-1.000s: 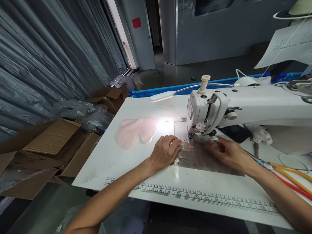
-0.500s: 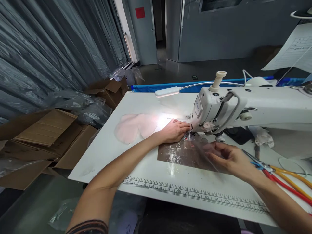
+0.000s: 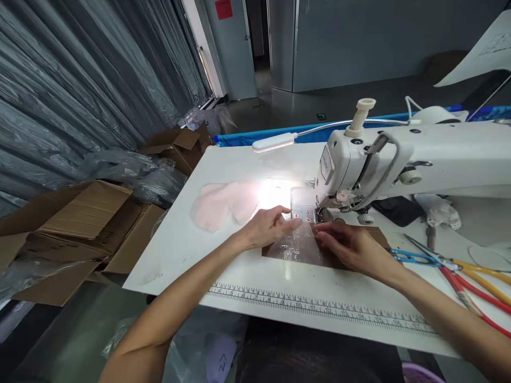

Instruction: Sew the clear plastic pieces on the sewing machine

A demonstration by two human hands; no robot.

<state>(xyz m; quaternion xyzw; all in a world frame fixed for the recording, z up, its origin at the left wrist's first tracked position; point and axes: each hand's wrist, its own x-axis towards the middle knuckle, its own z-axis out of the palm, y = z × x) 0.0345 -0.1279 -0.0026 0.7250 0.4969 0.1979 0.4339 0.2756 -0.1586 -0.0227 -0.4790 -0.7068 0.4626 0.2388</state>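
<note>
A clear plastic sheet (image 3: 294,246) with small red marks lies at the sewing machine (image 3: 339,165), its far part beside the presser foot (image 3: 318,214). My left hand (image 3: 271,227) has its thumb over the sheet's left edge, fingers curled, left of the needle area. In front of the presser foot, my right hand (image 3: 351,244) pinches the sheet's right edge between thumb and fingertips. Beneath the sheet and my right hand is a flat brown piece (image 3: 375,234) on the white table. The needle tip cannot be made out.
Pale pink fabric pieces (image 3: 223,205) lie on the table's left. Scissors with red handles (image 3: 459,282), a blue-handled tool (image 3: 413,257) and an orange-handled tool (image 3: 483,268) lie right. A lamp (image 3: 273,142) shines above. A printed ruler (image 3: 319,308) runs along the front edge; cardboard boxes (image 3: 80,229) stand left.
My left hand has drawn back from beside the needle towards me. My right hand has moved left to the sheet's edge, and the red-marked part now shows left of the presser foot.
</note>
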